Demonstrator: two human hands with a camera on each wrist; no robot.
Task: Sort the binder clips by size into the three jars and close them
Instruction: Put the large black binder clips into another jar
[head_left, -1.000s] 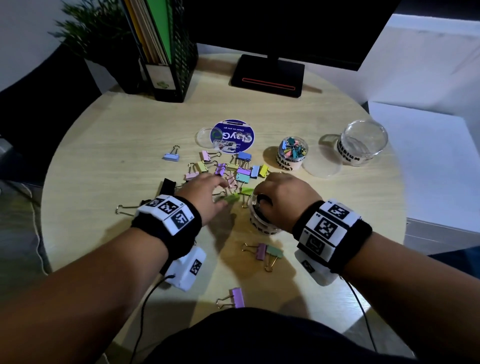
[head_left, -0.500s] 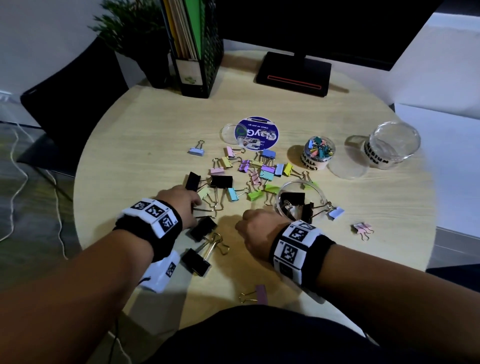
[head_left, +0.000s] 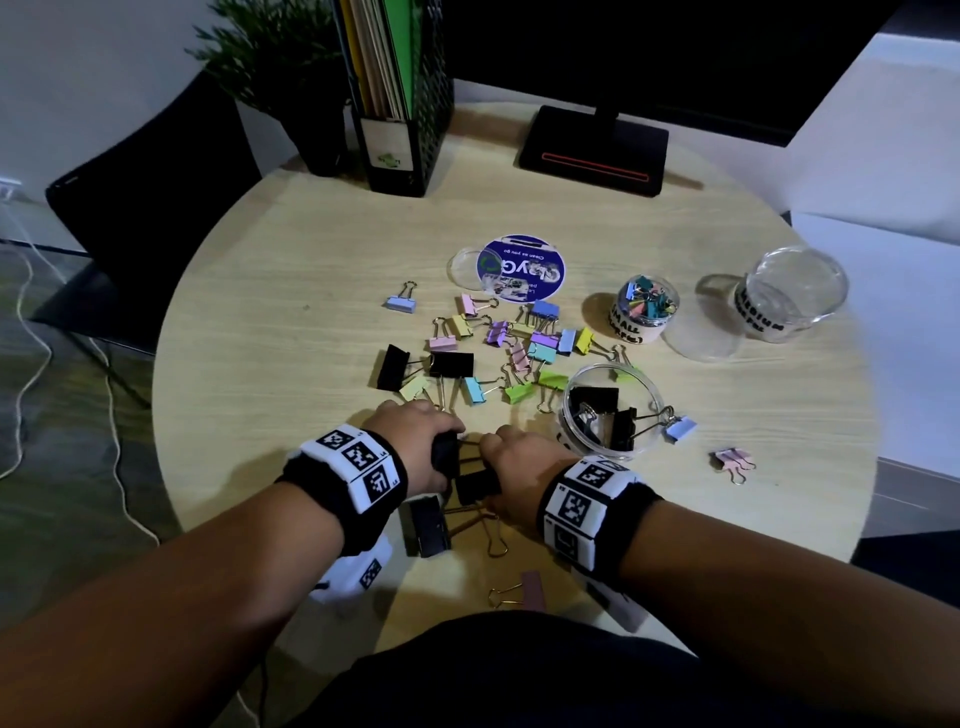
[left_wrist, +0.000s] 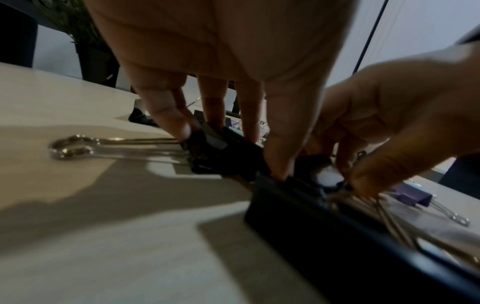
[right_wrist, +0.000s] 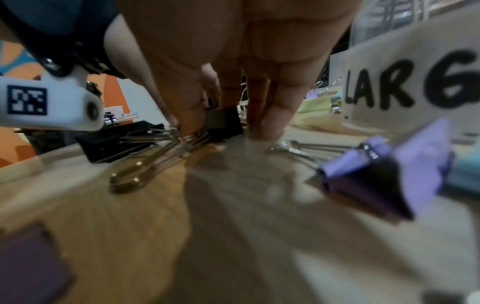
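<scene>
Near the table's front edge my left hand (head_left: 439, 444) pinches a large black binder clip (head_left: 445, 460) between thumb and fingers (left_wrist: 179, 127). Right beside it my right hand (head_left: 493, 457) grips a second black clip (head_left: 475, 486), thumb and fingers (right_wrist: 272, 123) straddling it on the table. A third black clip (head_left: 428, 525) lies just below them. The open large jar (head_left: 613, 410) holds black clips and stands right of my hands. The small jar (head_left: 644, 309) is full of little coloured clips. The medium jar (head_left: 789, 296) looks empty. Several pastel clips (head_left: 519, 348) are scattered mid-table.
Two clear lids (head_left: 704, 338) (head_left: 462, 267) and a blue-labelled lid (head_left: 519, 267) lie on the round wooden table (head_left: 291, 312). A monitor base (head_left: 592, 150), a file holder (head_left: 400, 104) and a plant (head_left: 280, 62) stand at the back. Stray clips (head_left: 732, 460) (head_left: 530, 592) lie near the front edge.
My right hand let go of the large jar and came back toward me. Both hands dropped onto the black clips near the front edge and took hold of them.
</scene>
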